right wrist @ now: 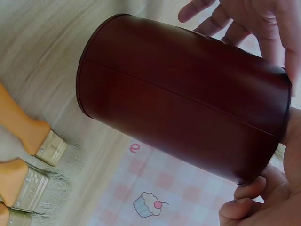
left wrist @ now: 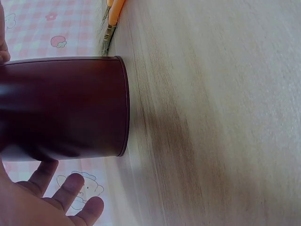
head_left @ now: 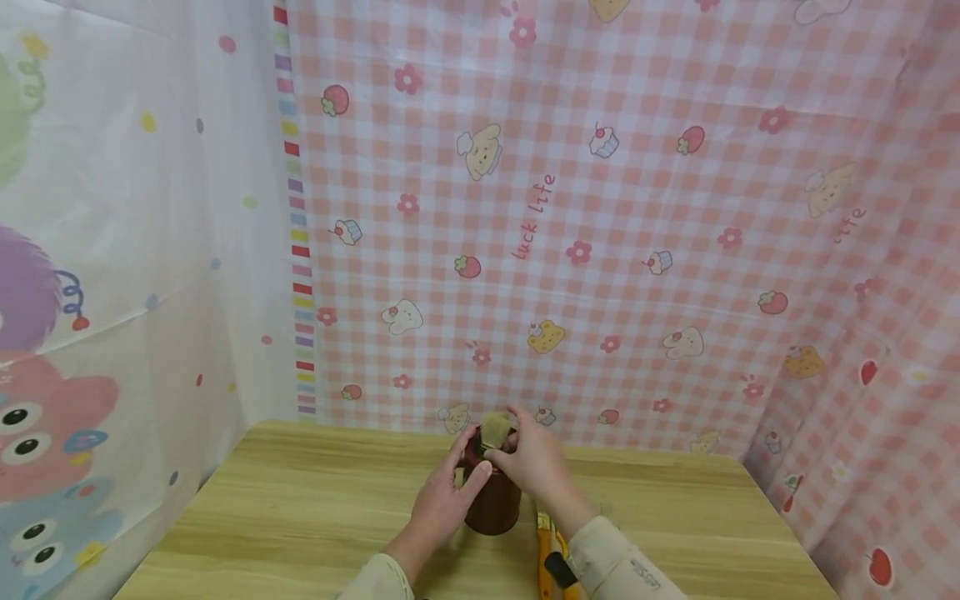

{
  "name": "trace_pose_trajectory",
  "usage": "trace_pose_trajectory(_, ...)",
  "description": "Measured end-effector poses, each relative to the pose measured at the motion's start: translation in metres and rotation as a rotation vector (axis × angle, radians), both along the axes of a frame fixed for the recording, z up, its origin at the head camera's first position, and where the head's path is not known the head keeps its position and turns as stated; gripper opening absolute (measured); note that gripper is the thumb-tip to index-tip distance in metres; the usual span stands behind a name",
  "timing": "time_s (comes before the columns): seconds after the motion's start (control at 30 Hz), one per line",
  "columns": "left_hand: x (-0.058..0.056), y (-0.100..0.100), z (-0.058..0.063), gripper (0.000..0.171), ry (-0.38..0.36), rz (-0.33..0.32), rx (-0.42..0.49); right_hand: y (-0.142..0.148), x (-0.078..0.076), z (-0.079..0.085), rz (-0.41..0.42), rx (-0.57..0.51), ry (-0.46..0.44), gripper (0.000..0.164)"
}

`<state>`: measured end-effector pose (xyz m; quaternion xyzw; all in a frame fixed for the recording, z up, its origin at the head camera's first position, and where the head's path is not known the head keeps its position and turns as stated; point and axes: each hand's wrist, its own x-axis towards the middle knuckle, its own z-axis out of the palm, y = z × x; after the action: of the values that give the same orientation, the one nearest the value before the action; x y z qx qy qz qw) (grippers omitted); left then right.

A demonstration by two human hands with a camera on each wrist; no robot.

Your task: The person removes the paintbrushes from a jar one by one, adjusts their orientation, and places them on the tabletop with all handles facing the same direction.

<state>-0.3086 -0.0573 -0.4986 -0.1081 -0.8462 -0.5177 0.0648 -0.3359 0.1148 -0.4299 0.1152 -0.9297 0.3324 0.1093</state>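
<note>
A dark red-brown cylindrical cup [head_left: 495, 504] stands upright on the wooden table, a seam running down its side in the right wrist view. Pale bristles of a paintbrush [head_left: 495, 432] point up at its mouth. My left hand [head_left: 442, 492] holds the cup near the rim from the left, its thumb in front; in the left wrist view some fingers [left wrist: 70, 186] stretch out away from the wall. From the right, my right hand [head_left: 536, 458] pinches the brush at the rim, thumb just below the bristles. The handle is hidden inside the cup.
Several flat paintbrushes [right wrist: 21, 183] with orange handles lie on the table [head_left: 300, 508] to the right of the cup, partly under my right forearm. A pink checked cloth [head_left: 525, 292] hangs behind the table, with a white patterned sheet [head_left: 180, 292] at the left.
</note>
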Motion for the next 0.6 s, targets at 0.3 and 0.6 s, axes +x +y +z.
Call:
trace_pose_trajectory(0.3, -0.0019, 0.0004, -0.0021, 0.065, -0.012, -0.002, 0.005, -0.0005, -0.0036, -0.0059, 0.015, 0.005, 0.036, 0.077)
trace_pose_trajectory(0.6, -0.0027, 0.0001, -0.0032, 0.065, -0.027, 0.001, 0.001, -0.0005, -0.0027, -0.0071, 0.027, -0.001, 0.045, 0.077)
